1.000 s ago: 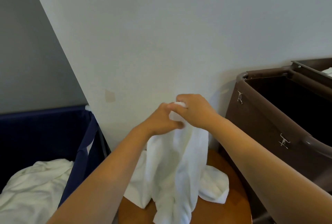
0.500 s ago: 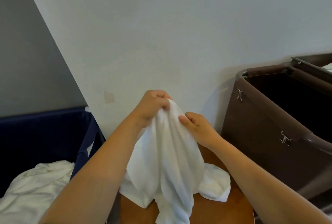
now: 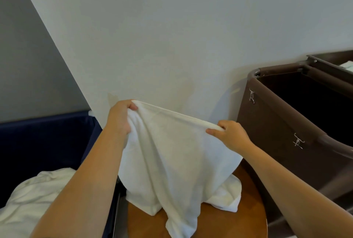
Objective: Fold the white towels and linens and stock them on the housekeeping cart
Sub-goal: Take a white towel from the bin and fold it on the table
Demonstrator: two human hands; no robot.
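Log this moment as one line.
towel: held up, lower end on wooden table | left hand: grips top edge | right hand: pinches top edge | cart: at right

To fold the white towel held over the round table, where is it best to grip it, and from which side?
Grip the towel at both ends of its top hem, from the near side, as the left hand and right hand do. That edge runs straight, and the rest hangs onto the table.

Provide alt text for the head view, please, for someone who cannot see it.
The left hand and right hand grip the top edge of a white towel, stretched between them, its lower part draping onto a wooden table. A brown cart stands at right; a navy hamper holding white linen at left.
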